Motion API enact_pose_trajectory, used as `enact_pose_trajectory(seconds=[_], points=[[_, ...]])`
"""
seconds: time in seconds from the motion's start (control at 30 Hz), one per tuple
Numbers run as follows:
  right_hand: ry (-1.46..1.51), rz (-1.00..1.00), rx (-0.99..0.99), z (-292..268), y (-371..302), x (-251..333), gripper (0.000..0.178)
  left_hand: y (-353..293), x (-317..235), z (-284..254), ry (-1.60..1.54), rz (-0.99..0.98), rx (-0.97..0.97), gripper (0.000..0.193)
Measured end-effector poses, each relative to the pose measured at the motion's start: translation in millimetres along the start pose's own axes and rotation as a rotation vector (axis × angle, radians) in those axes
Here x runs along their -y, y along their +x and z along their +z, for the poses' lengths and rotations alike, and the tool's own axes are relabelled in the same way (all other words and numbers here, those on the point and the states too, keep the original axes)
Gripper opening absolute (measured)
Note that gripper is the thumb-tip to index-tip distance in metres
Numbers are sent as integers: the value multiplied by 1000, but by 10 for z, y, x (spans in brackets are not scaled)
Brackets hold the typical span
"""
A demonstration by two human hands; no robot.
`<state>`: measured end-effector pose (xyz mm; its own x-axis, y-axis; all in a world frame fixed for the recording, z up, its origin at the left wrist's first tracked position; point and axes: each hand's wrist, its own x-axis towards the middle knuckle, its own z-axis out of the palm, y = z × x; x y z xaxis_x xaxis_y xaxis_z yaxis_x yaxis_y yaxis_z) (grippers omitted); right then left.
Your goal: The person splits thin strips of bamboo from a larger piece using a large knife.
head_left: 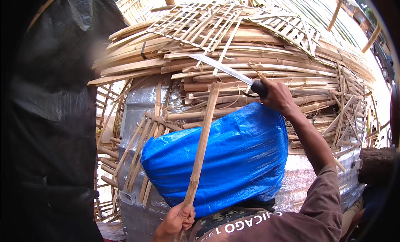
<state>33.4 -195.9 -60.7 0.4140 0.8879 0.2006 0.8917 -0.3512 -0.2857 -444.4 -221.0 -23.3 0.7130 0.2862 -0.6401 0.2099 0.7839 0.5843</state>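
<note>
- The left hand has its grip closed around the near end of the bamboo strip; a loose hold could let it twist, since the far end looks unsupported.
- Under the strip's line spreads a blue tarp; a stroke running too far could slit it or reach the fingers.
- The right hand has its grip wrapped round the handle of the long knife, whose blade points far left, apart from the strip's tip.
- Left, a black sheet limits wide swings.
- Far, the bamboo pile lies behind the blade; its jutting ends could snag it.
</note>
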Motion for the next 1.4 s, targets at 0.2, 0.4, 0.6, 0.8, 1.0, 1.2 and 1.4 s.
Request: enact_pose_trajectory(seconds=[0.2,0.4,0.6,0.8,1.0,1.2,1.4], points=[[300,124,-6,25,-205,-61,30,193,0,-144,-58,15,-13,31],[300,54,-17,-79,-478,117,27,259,33,-127,1,-24,-31,32],[316,-146,15,-167,-658,497,35,315,97,-31,92,-7,-112,34],[230,-317,91,-48,-850,737,36,264,109,-21,127,19,-142,34],[117,-318,24,71,-602,552,28,163,115,18,125,23,-161,34],[62,-274,-35,24,-584,592,27,251,173,-22,101,22,-147,33],[91,-450,37,93,-616,564,35,229,129,-6,128,12,-157,32]])
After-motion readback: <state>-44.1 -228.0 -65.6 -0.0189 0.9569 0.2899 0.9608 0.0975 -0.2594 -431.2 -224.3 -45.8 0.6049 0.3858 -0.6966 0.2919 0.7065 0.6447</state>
